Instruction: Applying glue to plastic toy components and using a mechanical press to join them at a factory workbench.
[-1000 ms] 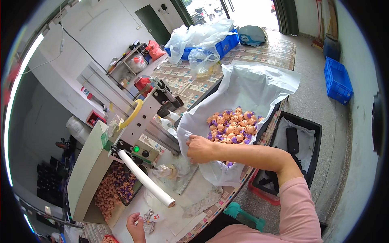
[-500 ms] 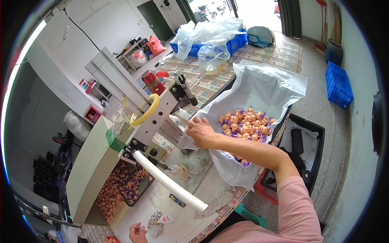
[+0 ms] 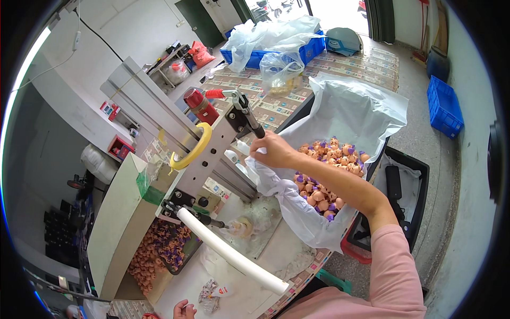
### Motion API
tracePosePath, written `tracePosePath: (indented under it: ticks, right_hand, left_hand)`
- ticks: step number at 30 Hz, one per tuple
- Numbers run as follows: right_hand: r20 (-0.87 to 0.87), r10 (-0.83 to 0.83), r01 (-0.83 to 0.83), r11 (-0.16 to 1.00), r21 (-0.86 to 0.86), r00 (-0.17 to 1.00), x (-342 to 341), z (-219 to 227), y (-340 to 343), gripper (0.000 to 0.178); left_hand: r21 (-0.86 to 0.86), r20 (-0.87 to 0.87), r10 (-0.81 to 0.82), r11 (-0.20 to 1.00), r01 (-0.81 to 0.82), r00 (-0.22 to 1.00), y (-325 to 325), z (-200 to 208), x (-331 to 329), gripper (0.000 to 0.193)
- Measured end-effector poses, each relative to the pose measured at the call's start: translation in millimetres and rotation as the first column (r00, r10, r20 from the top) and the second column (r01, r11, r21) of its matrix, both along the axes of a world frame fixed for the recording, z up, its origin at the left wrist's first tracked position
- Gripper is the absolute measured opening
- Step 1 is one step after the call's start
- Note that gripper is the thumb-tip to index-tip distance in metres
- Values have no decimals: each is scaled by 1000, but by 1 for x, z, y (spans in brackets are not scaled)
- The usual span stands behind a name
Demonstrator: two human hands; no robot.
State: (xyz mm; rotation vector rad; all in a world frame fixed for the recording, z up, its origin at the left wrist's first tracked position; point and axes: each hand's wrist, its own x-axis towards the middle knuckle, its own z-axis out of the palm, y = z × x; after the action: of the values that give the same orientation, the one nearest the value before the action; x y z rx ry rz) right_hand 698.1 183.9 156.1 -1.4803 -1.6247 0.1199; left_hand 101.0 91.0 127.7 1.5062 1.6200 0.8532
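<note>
Looks like a small workshop or production room rather than a home. Shows this in a metal frame [image 3: 223,141] fitted with lever clamps [image 3: 247,111], mounted on a work table [image 3: 241,297], and in many alike small peach-and-purple pieces [image 3: 319,199], heaped in a white-lined tray [image 3: 366,101] and piled loose inside a pale box [image 3: 114,239] beside the frame. Also has a blue plastic crate [image 3: 445,106] on the speckled floor [image 3: 417,135], a second crate [image 3: 313,51] farther off, a strip light [image 3: 21,74] and plain white walls [image 3: 127,32]. Opens to daylight through a wide doorway [image 3: 340,18].
</note>
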Motion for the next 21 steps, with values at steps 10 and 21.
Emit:
tracePosePath:
  ticks: [10, 21]
  right_hand:
    - [-49, -428, 429, 903, 29, 903, 72, -4, 54, 14]
    - [122, -5, 78, 796, -600, 993, 83, -35, 135, 43]
  left_hand:
    - [-90, -10, 142, 986, -142, 990, -19, -8, -24, 30]
    - [-146, -72, 206, 966, -215, 976, -32, 6, -17, 30]
